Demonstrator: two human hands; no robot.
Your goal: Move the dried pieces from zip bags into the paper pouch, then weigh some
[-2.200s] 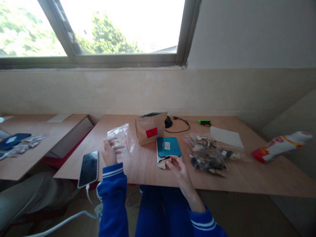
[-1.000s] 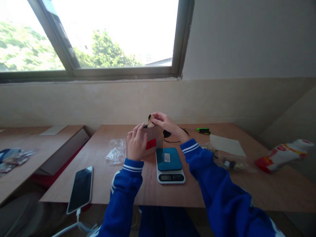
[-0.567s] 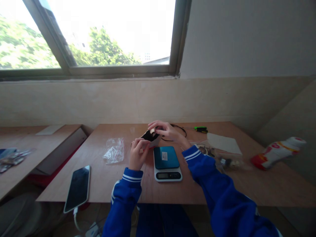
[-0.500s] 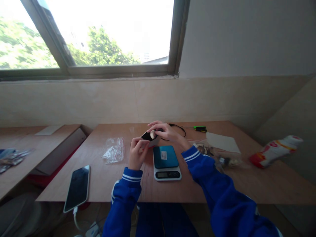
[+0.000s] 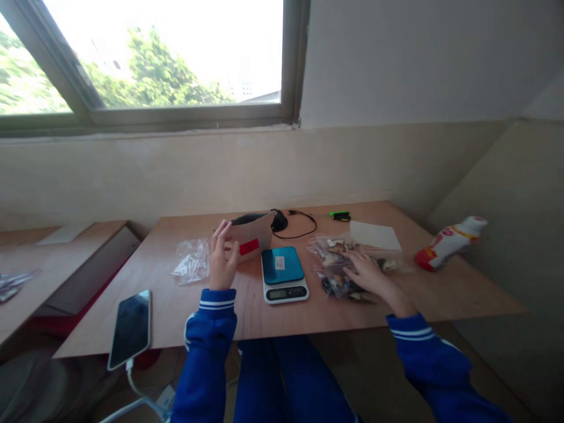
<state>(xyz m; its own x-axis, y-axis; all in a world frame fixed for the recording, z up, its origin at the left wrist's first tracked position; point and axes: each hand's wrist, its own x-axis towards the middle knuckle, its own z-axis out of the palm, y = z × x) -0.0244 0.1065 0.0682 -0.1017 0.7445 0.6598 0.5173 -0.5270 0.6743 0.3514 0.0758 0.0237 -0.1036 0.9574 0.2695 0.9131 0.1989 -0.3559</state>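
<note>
Right of centre, filled plastic bags (image 5: 330, 249) beneath and just left of the nearer right hand (image 5: 369, 276), long sides roughly crosswise; fingers spread, contact unclear. Left of centre, left hand (image 5: 223, 258) beside open paper bag (image 5: 263, 230), fingers loosely parted. At centre, scale (image 5: 282, 264) between both hands.

Through my head camera I count, at the nearer table (image 5: 247, 317), two hands (image 5: 222, 259), one phone (image 5: 131, 329), one scale (image 5: 286, 292), one brown paper bag (image 5: 263, 232), one flattened clear bag (image 5: 191, 262), at least three overlapping filled bags (image 5: 331, 258), one black cable (image 5: 316, 225), two handled tools (image 5: 340, 214), one white sheet (image 5: 374, 235) and one bottle (image 5: 449, 244).
</note>
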